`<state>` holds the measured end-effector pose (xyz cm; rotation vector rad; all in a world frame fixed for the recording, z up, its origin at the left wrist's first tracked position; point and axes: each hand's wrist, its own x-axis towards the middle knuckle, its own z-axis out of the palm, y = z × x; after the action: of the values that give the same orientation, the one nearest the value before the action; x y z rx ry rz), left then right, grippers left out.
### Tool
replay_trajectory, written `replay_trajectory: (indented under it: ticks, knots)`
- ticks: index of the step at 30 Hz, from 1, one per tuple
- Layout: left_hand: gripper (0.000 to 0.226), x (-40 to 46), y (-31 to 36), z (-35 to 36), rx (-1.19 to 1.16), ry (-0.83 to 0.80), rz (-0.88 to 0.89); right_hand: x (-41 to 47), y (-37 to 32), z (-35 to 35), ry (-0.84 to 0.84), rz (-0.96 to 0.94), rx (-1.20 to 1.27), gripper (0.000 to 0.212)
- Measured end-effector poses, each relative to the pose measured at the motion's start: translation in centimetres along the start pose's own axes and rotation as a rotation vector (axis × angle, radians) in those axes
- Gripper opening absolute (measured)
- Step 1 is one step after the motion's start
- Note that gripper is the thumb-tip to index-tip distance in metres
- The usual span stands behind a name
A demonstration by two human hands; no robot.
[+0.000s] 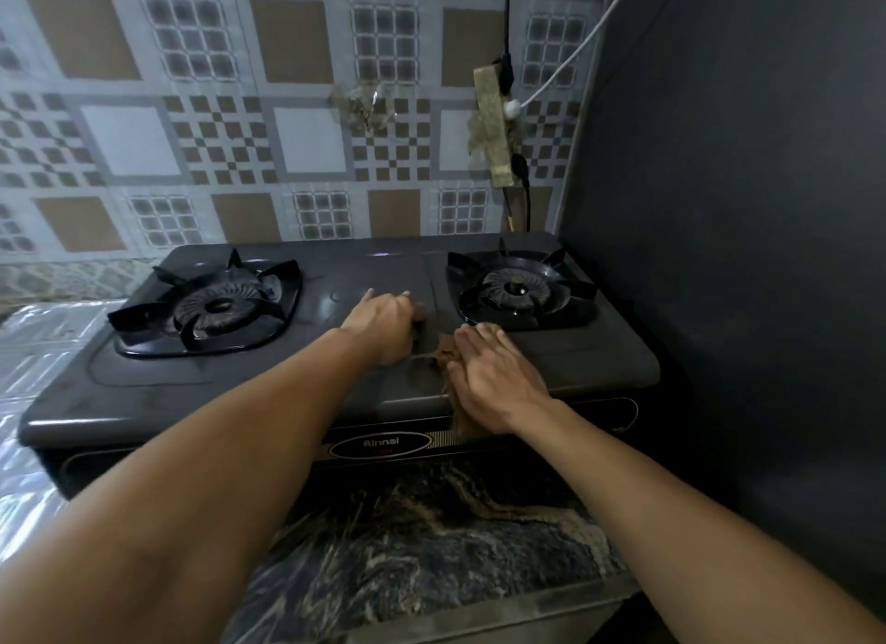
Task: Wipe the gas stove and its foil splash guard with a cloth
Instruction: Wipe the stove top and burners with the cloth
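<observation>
A dark grey two-burner gas stove (551, 355) stands on a marbled counter. My right hand (489, 375) lies flat, fingers straight, and presses a brown cloth (446, 355) onto the stove top near its front edge, just in front of the right burner (520, 288). Part of the cloth hangs over the front panel. My left hand (383, 322) rests on the middle of the stove top between the burners, with its fingers curled under and nothing plainly in them. A tile-patterned foil covering (307, 139) lines the wall behind the stove.
The left burner grate (211, 303) sits slightly askew. Shiny foil (33, 355) covers the counter left of the stove. A power strip (496, 125) with black and white cables hangs on the wall above the right burner. A dark panel (743, 211) closes the right side.
</observation>
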<state>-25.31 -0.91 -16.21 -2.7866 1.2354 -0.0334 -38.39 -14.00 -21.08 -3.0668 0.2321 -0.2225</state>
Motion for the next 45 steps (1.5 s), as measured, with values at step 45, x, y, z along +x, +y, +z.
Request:
replay_trajectory:
  ticks: [45]
  knots:
    - [0.025,-25.6,-23.5,6.9,-1.052,0.412,-1.123,5.4,-19.6,0.4,-0.147,-0.421,0.18,0.081]
